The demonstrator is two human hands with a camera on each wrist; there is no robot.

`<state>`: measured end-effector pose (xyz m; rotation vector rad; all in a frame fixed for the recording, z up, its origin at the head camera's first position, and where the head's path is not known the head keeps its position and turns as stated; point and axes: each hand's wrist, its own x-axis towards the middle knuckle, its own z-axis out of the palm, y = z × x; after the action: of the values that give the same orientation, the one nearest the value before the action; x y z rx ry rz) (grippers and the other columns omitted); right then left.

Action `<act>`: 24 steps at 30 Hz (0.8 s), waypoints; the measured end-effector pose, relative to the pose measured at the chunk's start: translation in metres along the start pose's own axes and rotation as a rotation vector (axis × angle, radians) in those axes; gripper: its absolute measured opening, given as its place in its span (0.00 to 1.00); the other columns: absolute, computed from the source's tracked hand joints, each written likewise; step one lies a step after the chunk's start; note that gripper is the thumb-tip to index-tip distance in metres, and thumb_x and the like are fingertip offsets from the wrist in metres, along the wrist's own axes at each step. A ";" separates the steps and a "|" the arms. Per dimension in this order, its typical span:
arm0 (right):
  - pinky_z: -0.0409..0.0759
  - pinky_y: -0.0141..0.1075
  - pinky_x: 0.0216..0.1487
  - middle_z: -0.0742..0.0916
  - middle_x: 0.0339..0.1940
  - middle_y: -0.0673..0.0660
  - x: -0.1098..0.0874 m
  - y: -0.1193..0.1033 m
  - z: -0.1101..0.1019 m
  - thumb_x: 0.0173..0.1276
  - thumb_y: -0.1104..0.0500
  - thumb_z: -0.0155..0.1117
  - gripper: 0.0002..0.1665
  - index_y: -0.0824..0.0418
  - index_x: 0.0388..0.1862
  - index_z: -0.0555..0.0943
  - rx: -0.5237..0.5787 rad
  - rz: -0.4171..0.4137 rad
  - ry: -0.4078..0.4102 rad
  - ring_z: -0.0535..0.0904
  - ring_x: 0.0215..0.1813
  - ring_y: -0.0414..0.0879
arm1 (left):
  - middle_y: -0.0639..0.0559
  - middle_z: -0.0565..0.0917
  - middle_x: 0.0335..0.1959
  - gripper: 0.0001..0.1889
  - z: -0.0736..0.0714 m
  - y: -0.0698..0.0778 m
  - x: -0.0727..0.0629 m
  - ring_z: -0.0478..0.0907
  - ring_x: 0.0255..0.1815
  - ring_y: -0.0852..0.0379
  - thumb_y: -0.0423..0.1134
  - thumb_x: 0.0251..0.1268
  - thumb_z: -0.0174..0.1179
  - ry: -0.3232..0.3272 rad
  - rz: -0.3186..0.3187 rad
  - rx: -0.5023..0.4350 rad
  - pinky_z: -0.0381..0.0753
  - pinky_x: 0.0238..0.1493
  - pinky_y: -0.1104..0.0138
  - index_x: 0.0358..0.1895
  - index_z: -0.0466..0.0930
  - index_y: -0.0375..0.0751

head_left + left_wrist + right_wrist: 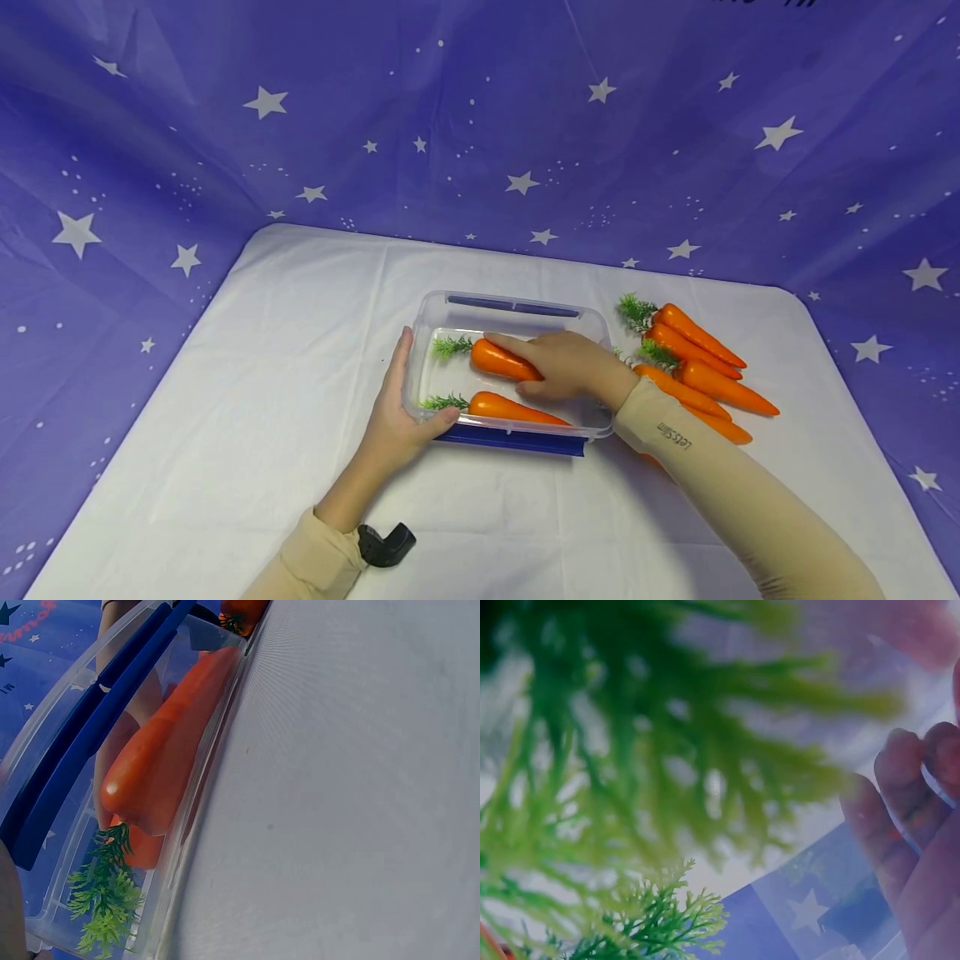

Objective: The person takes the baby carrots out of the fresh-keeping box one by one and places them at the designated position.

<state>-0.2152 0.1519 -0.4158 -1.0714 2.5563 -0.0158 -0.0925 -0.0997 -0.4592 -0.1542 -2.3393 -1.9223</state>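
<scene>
A clear plastic container (517,298) with blue side clips stands on the table. My left hand (397,421) grips its left end, the thumb over the near rim and the fingers along the end wall. Inside, my right hand (566,362) holds an orange carrot (497,358) with green leaves; its tip is hidden under the hand. A second carrot (510,407) lies along the near wall and shows through the plastic in the left wrist view (157,757). Blurred leaves (630,735) fill much of the right wrist view, beside the fingers of my right hand (922,817).
Several more carrots (723,387) lie in a loose pile right of the container, partly covered by my right forearm. The white-covered table (247,375) runs back to a purple star-patterned cloth (480,125). A black strap piece (386,546) is on the left wrist.
</scene>
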 end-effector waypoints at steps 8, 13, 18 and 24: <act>0.69 0.38 0.31 0.77 0.22 0.49 -0.002 -0.002 -0.004 0.62 0.45 0.62 0.50 0.38 0.81 0.52 0.002 0.028 -0.006 0.71 0.25 0.45 | 0.58 0.45 0.82 0.62 0.000 -0.020 0.002 0.49 0.81 0.47 0.43 0.47 0.76 0.006 0.024 0.015 0.55 0.74 0.38 0.81 0.38 0.63; 0.71 0.38 0.33 0.79 0.25 0.48 -0.003 -0.001 -0.004 0.63 0.45 0.60 0.48 0.36 0.81 0.52 -0.005 0.016 0.031 0.72 0.26 0.45 | 0.58 0.45 0.82 0.62 -0.001 -0.020 0.002 0.50 0.80 0.46 0.44 0.48 0.76 0.007 0.033 0.013 0.55 0.74 0.37 0.82 0.39 0.58; 0.69 0.36 0.28 0.78 0.23 0.46 -0.010 -0.004 -0.005 0.64 0.47 0.62 0.49 0.29 0.79 0.50 0.017 -0.057 0.116 0.70 0.22 0.43 | 0.59 0.44 0.82 0.62 -0.001 -0.018 0.002 0.51 0.80 0.46 0.44 0.48 0.76 0.005 0.015 0.013 0.58 0.73 0.39 0.80 0.38 0.67; 0.64 0.31 0.21 0.73 0.17 0.42 -0.025 -0.015 -0.009 0.68 0.45 0.60 0.46 0.27 0.79 0.49 -0.035 -0.160 0.217 0.62 0.15 0.40 | 0.59 0.45 0.82 0.61 -0.001 -0.018 0.002 0.54 0.79 0.47 0.44 0.49 0.76 0.001 0.017 0.014 0.61 0.72 0.40 0.80 0.38 0.69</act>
<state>-0.1917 0.1569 -0.3970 -1.3532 2.6604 -0.1365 -0.0971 -0.1040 -0.4766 -0.1708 -2.3425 -1.8977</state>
